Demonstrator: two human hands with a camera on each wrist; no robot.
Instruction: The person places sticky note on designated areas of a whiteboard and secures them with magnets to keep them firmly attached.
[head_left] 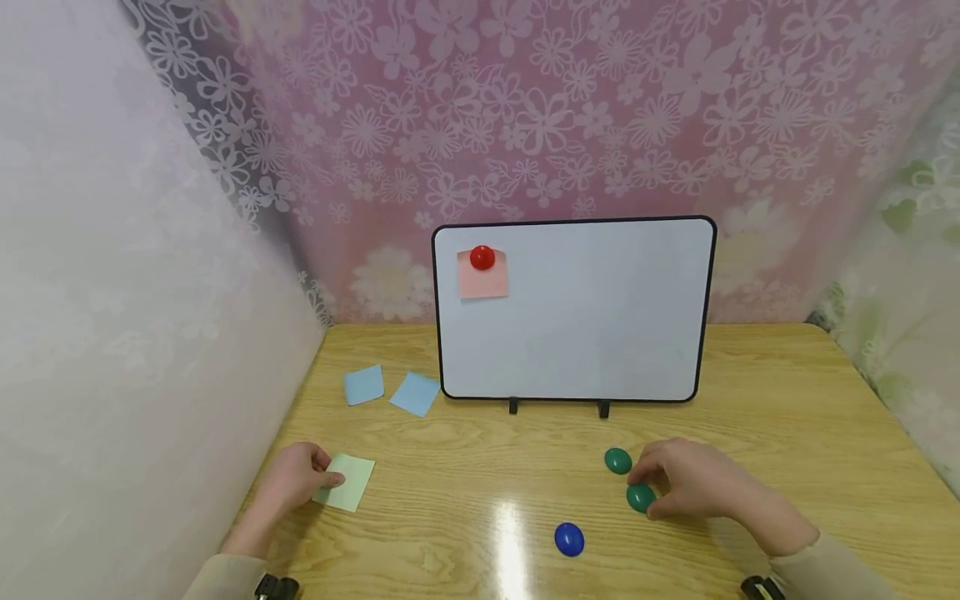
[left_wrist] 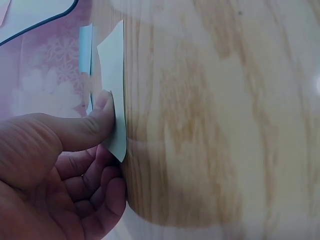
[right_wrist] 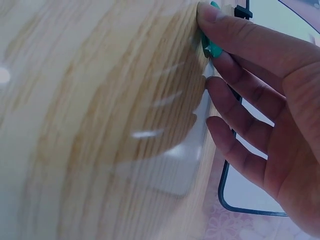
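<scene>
From the head camera, the person's left hand (head_left: 296, 479) rests on the wooden table (head_left: 787, 417) near its left edge and pinches the near corner of a pale green sticky note (head_left: 348, 481), thumb on top. The right hand (head_left: 693, 479) lies to the right, its curled fingertips closed around a green magnet (head_left: 640, 497); a second green magnet (head_left: 617, 460) sits just beyond it, and a blue magnet (head_left: 569, 538) lies apart, nearer the person. Two blue sticky notes (head_left: 390, 388) lie side by side on the table left of a whiteboard (head_left: 585, 325) that stands upright on small feet, where a red magnet (head_left: 482, 257) pins a pink sticky note (head_left: 483, 279) in its upper left corner. In the left wrist view, the thumb (left_wrist: 95, 122) presses the pale green sticky note (left_wrist: 114, 75) against the fingers curled under it, lifting that edge slightly off the wood, with a blue note (left_wrist: 85, 47) showing behind. In the right wrist view, the index finger (right_wrist: 225, 30) comes down on the green magnet (right_wrist: 212, 47), which shows only as a sliver against the tabletop, while the other fingers hang loosely bent beside it, with the whiteboard's dark frame (right_wrist: 222, 195) beyond them.
</scene>
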